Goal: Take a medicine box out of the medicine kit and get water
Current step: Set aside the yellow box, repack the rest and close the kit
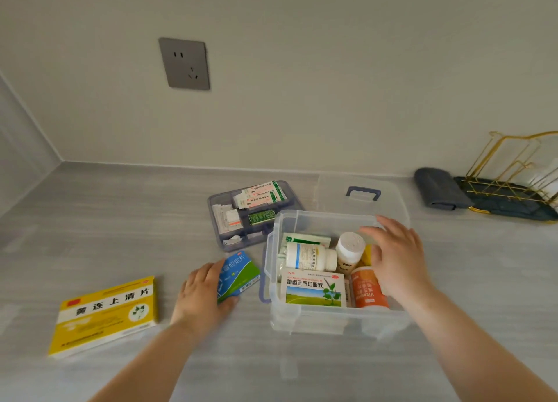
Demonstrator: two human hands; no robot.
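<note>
The grey desk [120, 220] filled the lower half of the frame. Right of centre stood the clear medicine kit [332, 320], its lid off, so you could reach in from above. Its divided tray [250, 217] lay just behind it, to the left. A yellow box [105, 314] lay flat at lower left. Your right hand [398, 262] hovered inside the kit with fingers spread, gripping nothing. Your left hand [202, 296] was clamped on the blue-green medicine box [238, 276], just left of the kit, probably setting it down. Its long axis ran from lower left toward upper right, its face turned up.
</note>
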